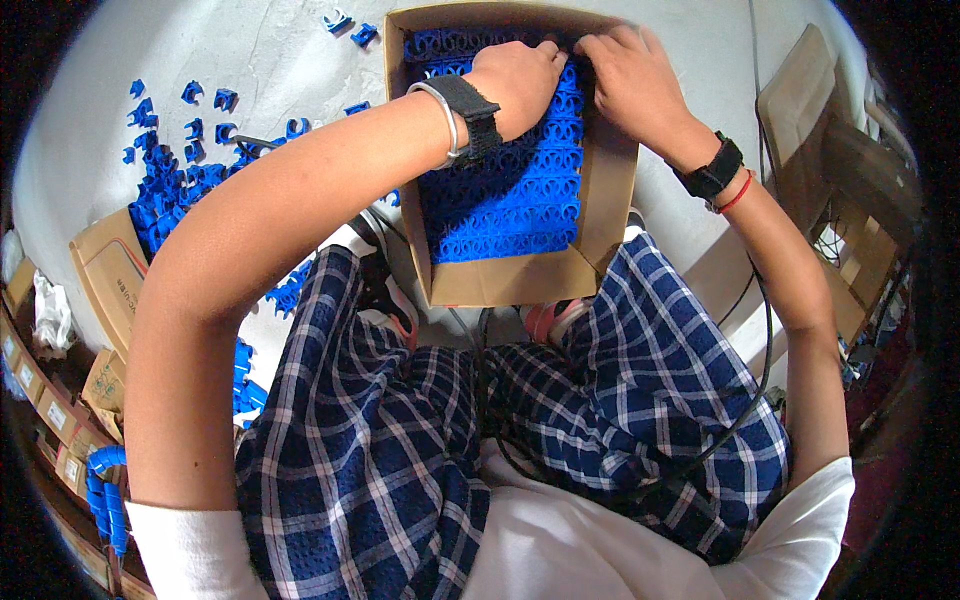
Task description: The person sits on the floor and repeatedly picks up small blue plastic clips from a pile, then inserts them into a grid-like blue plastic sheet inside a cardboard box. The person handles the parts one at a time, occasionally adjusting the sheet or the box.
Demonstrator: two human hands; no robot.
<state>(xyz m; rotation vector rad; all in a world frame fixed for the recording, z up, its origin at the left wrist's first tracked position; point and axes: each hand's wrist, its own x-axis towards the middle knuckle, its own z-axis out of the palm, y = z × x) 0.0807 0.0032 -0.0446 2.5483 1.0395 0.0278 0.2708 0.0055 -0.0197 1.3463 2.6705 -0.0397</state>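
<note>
An open cardboard box [515, 282] stands on the floor between my feet, packed with rows of blue plastic pipe clips [520, 190]. Over its far right part, my left hand [515, 85] has its fingers bent together, the tips down at the clips. Whatever they pinch is hidden. My right hand [637, 88] reaches across the box's right wall at the far corner, close to the left fingertips. Its fingers curl inward and are partly smeared, so their grip is unclear. My left forearm covers part of the box's left wall.
Loose blue clips [160, 200] lie heaped on the pale floor at the left, and a few [363, 35] lie beyond the box. A cardboard flap [108, 262] stands beside the heap. Black cables [768, 300] run past my right arm. Wooden furniture [800, 90] is at the right.
</note>
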